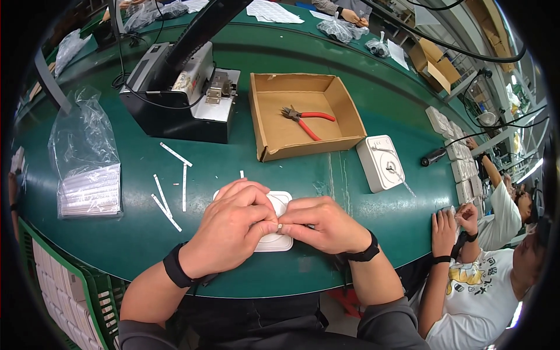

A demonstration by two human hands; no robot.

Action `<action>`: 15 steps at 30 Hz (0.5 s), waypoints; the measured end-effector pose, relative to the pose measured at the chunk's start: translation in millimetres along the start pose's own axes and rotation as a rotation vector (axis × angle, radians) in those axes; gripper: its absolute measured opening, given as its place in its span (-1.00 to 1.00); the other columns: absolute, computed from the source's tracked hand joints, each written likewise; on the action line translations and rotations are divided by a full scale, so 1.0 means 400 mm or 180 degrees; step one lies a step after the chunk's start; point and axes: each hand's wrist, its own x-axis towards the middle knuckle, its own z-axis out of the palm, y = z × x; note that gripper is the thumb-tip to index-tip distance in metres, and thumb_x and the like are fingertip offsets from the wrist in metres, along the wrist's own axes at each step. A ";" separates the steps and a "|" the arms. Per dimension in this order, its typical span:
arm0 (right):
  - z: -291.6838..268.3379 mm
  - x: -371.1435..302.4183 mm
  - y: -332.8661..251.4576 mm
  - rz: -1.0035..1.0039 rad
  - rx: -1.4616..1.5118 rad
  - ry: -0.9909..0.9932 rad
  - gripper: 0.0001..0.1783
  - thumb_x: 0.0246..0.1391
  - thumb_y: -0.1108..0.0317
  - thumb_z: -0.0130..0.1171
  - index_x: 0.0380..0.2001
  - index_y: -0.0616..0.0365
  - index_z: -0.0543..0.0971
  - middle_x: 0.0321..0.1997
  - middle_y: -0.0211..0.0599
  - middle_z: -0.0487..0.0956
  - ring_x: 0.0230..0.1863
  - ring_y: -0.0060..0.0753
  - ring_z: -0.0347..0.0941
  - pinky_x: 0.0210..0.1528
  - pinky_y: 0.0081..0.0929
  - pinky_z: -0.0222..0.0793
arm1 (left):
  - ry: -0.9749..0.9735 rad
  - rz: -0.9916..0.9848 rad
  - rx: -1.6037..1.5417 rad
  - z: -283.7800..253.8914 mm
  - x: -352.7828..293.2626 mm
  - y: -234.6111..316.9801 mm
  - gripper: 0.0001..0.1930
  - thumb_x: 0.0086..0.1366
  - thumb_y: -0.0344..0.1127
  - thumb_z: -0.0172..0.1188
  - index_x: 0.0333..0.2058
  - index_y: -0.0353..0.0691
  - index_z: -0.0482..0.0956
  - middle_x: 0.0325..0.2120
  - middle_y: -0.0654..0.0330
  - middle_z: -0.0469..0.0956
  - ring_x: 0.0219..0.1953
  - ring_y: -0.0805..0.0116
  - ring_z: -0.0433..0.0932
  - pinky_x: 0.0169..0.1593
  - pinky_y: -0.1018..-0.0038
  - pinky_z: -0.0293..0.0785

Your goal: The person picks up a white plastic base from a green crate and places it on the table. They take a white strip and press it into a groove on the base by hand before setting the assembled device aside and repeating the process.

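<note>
In front of me a white square case [275,244] with rounded corners lies on the green table, partly covered by my hands. Over it, my left hand [234,226] pinches a small white piece [280,226] between thumb and forefinger. From the other side my right hand [319,225] grips the same piece, its thumb and fingers pressed together. The piece is too small to name, and my fingers hide most of it. To the right stands a similar white case [382,164] with a thin cable on its face.
A cardboard tray [271,153] holds red-handled cutters [309,121]. Left of it stands a black machine [175,111]. White label strips [184,186] lie scattered beside a bagged stack [90,192]. A green crate [87,286] is at lower left. A co-worker [472,286] sits at right, near a screwdriver [434,156].
</note>
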 end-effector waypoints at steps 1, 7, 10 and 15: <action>0.000 0.001 0.002 0.0004 0.0000 -0.0006 -0.88 0.28 0.42 0.34 -0.19 0.23 0.75 -0.36 -0.18 0.63 -0.33 -0.07 0.58 -0.26 -0.22 0.48 | -0.0010 -0.0009 -0.0017 0.000 -0.001 0.001 -0.93 0.29 -0.38 0.44 -0.33 -0.22 0.72 -0.24 0.23 0.61 0.15 0.06 0.59 0.38 0.06 0.35; 0.004 0.005 0.008 -0.0054 0.0009 0.0028 -0.89 0.27 0.44 0.34 -0.19 0.23 0.75 -0.36 -0.18 0.63 -0.32 -0.07 0.58 -0.25 -0.22 0.48 | 0.0038 -0.0068 0.0018 0.002 -0.004 0.005 -0.92 0.26 -0.41 0.46 -0.33 -0.23 0.73 -0.24 0.21 0.59 0.14 0.02 0.59 0.36 0.04 0.39; -0.001 0.008 0.009 -0.0065 0.0004 -0.0045 -0.89 0.27 0.45 0.34 -0.20 0.23 0.74 -0.36 -0.18 0.62 -0.30 -0.06 0.59 -0.25 -0.22 0.49 | 0.0071 -0.0097 0.0023 0.007 0.000 0.005 -0.92 0.25 -0.42 0.46 -0.34 -0.24 0.73 -0.24 0.20 0.59 0.13 0.01 0.59 0.36 0.04 0.41; -0.001 0.004 0.007 -0.0050 -0.0017 0.0052 -0.90 0.26 0.45 0.34 -0.20 0.22 0.74 -0.35 -0.18 0.62 -0.31 -0.04 0.59 -0.26 -0.21 0.50 | 0.0196 -0.0133 0.0024 0.016 -0.011 0.013 -0.93 0.25 -0.43 0.46 -0.35 -0.26 0.73 -0.24 0.18 0.59 0.11 0.00 0.60 0.39 0.06 0.41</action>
